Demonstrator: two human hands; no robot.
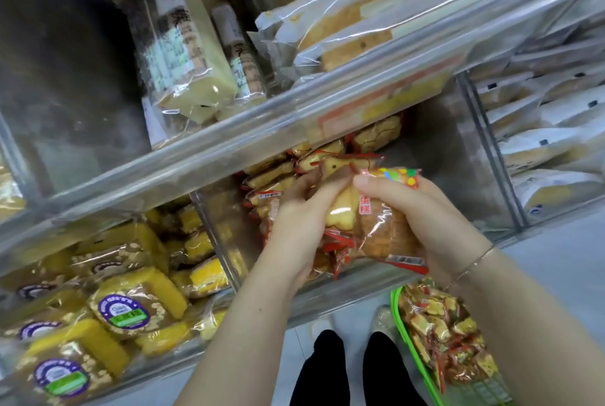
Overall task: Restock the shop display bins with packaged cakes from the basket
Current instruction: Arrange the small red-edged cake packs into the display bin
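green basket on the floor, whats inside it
The green-rimmed basket holds a heap of red-and-yellow wrapped cakes. Its bottom is covered by them, and the right forearm hides part.

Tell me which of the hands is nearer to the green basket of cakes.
Right. The right hand grips cake packets directly above the green basket; the left hand holds packets over the bin, farther to the left.
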